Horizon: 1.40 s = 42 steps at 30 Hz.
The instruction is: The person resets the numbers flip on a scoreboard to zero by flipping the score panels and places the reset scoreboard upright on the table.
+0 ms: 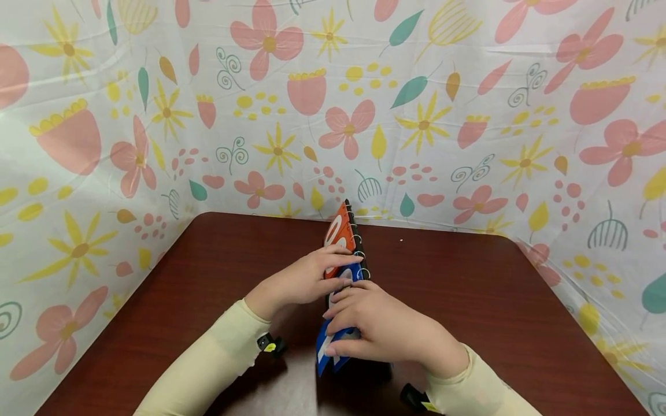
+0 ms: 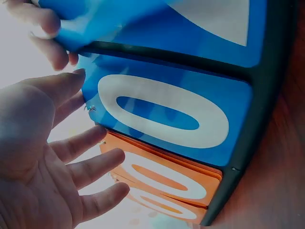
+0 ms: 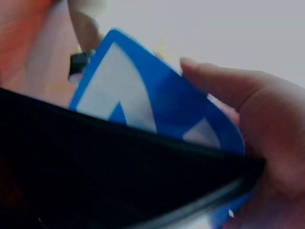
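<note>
A tabletop flip scoreboard (image 1: 350, 215) stands in the head view, with ring-bound number cards along its black top edge. My right hand (image 1: 382, 323) holds a blue number card (image 3: 167, 88) at the near end, its thumb along the card's edge in the right wrist view. Farther along, my left hand (image 1: 307, 274) rests its spread fingers at the ringed top edge. In the left wrist view those fingers lie beside a blue card with a white 0 (image 2: 157, 114). Smaller orange cards (image 2: 209, 179), also showing 0, hang at the far end.
The scoreboard stands on a dark red-brown table (image 1: 442, 283). A white curtain (image 1: 374, 115) with a flower print closes off the back and sides. Black wrist cameras (image 1: 272, 345) hang below both sleeves.
</note>
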### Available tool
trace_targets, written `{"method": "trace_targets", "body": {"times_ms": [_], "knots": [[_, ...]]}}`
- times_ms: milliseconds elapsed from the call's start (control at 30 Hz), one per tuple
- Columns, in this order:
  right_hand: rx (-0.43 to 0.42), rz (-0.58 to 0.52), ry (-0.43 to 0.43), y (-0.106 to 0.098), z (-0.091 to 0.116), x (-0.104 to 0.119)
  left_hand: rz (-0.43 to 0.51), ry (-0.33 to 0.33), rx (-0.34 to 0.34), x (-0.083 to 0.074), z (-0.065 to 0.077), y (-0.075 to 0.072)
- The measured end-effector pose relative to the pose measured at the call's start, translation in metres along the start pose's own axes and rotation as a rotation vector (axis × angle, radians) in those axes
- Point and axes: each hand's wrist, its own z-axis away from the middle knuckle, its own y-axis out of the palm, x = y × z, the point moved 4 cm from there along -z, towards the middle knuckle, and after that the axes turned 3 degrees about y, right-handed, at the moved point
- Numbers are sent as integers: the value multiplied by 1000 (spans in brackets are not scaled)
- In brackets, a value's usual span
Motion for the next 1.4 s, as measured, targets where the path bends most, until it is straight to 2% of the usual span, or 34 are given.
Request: {"method": "trace_targets", "body": {"times_ms": [167,267,333,433,600,767,867,1133,1267,1400], "knots": [[24,180,87,9,-3,8,15,-48,-34,2,-3,-2],[34,221,105,8,0,11,2,-60,-22,4,-5,0],[14,188,96,0,3,10,-5,-69,-6,4,-6,1],[-2,58,103,-15,12,1,-14,-92,10,6,-6,2],[86,-195,155,-26,25,-22,-12,-85,16,6,-6,2],[83,-341,86,-26,28,-39,-10,-65,23,8,-6,3],[53,-367,62,-25,26,-44,-4,-63,20,9,-6,3],[-17,-352,54,-28,27,-43,-34,-65,31,6,-7,2],[17,-324,66,-26,26,-37,-29,-66,37,4,-8,0],[83,-239,109,-23,22,-28,-7,-78,39,3,-8,-1]]}}
